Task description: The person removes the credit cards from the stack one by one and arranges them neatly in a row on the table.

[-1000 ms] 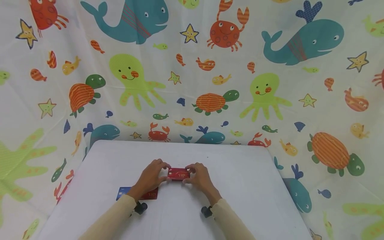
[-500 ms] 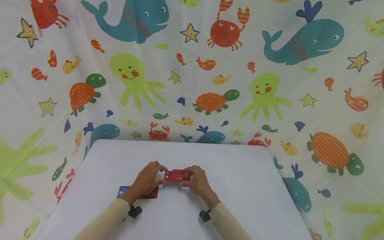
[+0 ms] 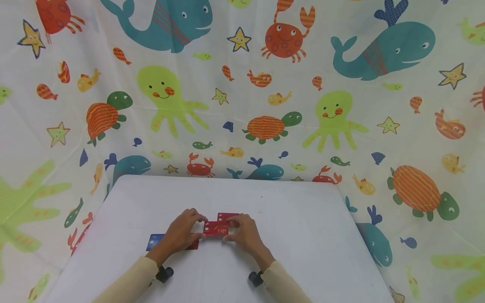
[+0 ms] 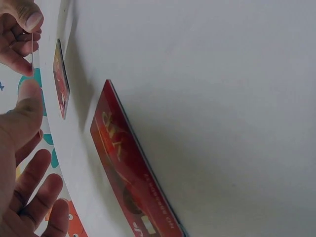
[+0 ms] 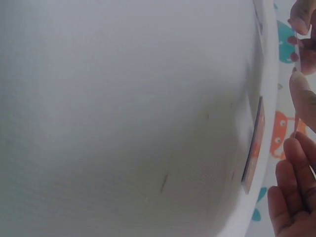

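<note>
We see the likeliest trouble as a slip: the glossy red plastic-looking card with gold VIP lettering (image 3: 216,228) is held only by its ends, so uneven squeezing could bow it or send it down onto our landmark, the red rectangular card (image 3: 223,216) lying flat on the white tabletop (image 3: 303,235). Dropping our cream-sleeved left forearm (image 3: 130,277) might also nudge the blue rectangular card (image 3: 154,241) and the dark-red gold-lettered card (image 3: 193,245), left of the landmark and nearer us. The VIP card is raised on our side of the landmark, between our left hand (image 3: 181,229) and right hand (image 3: 245,233); each clamps one end, thumb at the near corner, fingertips at the far.
</note>
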Available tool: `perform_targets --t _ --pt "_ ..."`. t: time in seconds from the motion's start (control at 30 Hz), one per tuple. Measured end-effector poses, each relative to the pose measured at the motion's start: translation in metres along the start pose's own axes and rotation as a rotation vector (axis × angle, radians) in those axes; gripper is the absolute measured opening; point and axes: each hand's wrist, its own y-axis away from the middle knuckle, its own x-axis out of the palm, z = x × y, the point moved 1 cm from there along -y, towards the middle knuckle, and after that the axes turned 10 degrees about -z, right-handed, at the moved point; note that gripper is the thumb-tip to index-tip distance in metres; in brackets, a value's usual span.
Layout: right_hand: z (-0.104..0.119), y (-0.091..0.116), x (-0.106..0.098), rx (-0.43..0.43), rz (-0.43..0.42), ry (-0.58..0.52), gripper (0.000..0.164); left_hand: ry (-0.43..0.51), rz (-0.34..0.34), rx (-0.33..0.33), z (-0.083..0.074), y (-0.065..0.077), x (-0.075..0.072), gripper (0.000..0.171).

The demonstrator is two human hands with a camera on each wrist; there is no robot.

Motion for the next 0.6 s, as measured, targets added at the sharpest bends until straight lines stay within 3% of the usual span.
perform_targets --t 0.6 --pt "0.002 0.016 0.013 -0.042 0.021 0.04 0.054 0.025 0.005 -0.012 0.01 0.025 0.007 0.05"
